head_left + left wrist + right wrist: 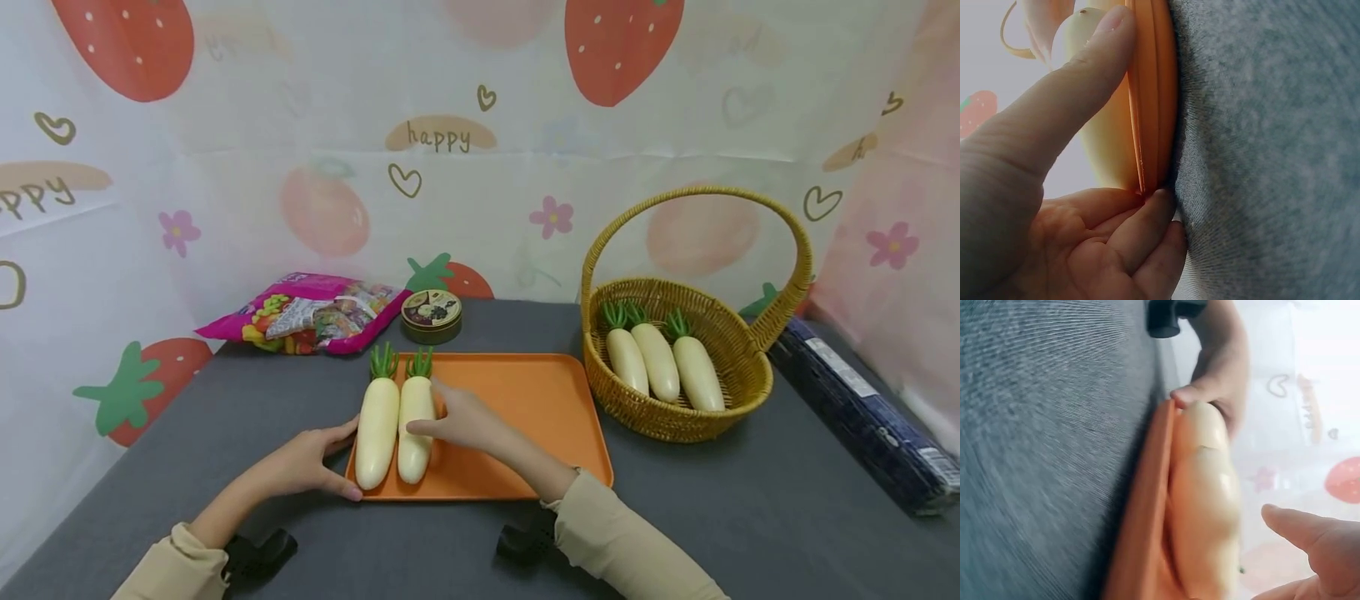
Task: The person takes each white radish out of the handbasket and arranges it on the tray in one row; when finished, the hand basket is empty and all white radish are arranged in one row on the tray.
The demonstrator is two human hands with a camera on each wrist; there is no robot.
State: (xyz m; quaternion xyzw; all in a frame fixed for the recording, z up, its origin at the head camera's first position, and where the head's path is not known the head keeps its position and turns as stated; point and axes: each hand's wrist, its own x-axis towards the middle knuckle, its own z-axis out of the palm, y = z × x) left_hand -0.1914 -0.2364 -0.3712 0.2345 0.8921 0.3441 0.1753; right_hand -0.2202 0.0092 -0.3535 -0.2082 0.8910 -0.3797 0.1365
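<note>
Two white radishes (377,433) with green tops lie side by side at the left end of an orange tray (517,417). My left hand (303,462) grips the tray's front left corner, the thumb on the front rim. In the left wrist view, the left fingers (1141,244) bend against the tray's side, beside the outer radish (1107,144). My right hand (468,421) is over the inner radish (415,429), its thumb overlapping it in the head view. The right wrist view shows the right thumb (1297,528) stretched out, apart from the radishes (1204,506).
A wicker basket (678,429) with three white radishes stands right of the tray. Behind the tray are a pink snack bag (322,312) and a round tin (431,317). A long dark blue package (862,408) lies at the far right, and a printed curtain (465,217) hangs behind.
</note>
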